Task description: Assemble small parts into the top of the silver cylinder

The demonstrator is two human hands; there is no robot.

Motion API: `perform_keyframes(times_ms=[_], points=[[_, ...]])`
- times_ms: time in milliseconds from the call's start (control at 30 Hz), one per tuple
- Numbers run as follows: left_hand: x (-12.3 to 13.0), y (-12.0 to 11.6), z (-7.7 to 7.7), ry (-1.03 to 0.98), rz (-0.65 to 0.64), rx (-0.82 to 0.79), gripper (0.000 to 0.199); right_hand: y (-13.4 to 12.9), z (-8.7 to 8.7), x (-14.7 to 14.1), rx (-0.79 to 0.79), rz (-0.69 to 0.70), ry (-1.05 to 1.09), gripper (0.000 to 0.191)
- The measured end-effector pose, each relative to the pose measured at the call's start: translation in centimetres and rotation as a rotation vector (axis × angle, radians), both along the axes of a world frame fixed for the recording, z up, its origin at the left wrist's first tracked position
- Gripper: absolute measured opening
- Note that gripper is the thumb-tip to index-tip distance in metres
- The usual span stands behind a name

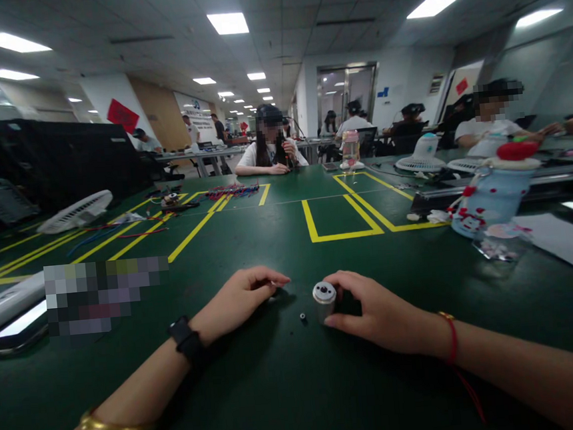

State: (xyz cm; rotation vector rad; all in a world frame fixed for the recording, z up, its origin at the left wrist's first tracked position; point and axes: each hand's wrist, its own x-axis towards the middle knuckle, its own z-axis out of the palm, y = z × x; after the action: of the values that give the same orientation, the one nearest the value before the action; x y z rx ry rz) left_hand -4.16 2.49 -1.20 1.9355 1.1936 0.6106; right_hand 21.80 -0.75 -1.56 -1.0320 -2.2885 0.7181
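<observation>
My right hand [375,307] has its thumb and fingers around a silver metal cylinder [325,300], which stands upright on the green table. The cylinder's round top has a dark centre hole and smaller holes beside it. Just left of its base lies a tiny ring-shaped metal part [303,317], with a smaller dark speck [291,333] near it. My left hand [243,298] is low over the table to the left, thumb and fingers drawn together with the index finger pointing right. A small shiny bit shows at its fingertips, too small to name.
Yellow tape [346,236] marks boxes on the table [252,392]. A light-blue bottle [490,197] and white paper [569,240] are at right. Wires [231,191] and a white fan [78,212] lie at far left. A person [271,149] sits opposite.
</observation>
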Motion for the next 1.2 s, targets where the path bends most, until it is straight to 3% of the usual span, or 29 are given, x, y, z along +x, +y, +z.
perform_keyframes(times_ms=[200, 400, 467, 700, 1000, 1200], points=[[0.3, -0.1, 0.2, 0.111, -0.091, 0.137, 0.02, -0.1, 0.0, 0.0, -0.005, -0.003, -0.014, 0.035], [0.9, -1.2, 0.8, 0.143, -0.208, 0.174, 0.011, -0.1, -0.1, 0.0, 0.008, 0.002, -0.005, 0.035], [1.2, -1.6, 0.9, 0.176, -0.228, 0.198, 0.02, -0.1, -0.1, 0.0, 0.013, 0.001, -0.001, 0.035], [1.9, -2.2, 0.9, 0.272, -0.204, 0.236, 0.023, 0.0, -0.1, 0.0, 0.023, 0.001, -0.001, 0.035], [2.2, -1.9, 0.8, 0.189, -0.179, 0.223, 0.012, -0.1, -0.1, 0.0, 0.02, -0.004, -0.007, 0.035], [2.5, -2.0, 1.7, 0.021, 0.0, 0.257, 0.016, -0.1, -0.2, 0.0, 0.036, -0.001, -0.006, 0.035]])
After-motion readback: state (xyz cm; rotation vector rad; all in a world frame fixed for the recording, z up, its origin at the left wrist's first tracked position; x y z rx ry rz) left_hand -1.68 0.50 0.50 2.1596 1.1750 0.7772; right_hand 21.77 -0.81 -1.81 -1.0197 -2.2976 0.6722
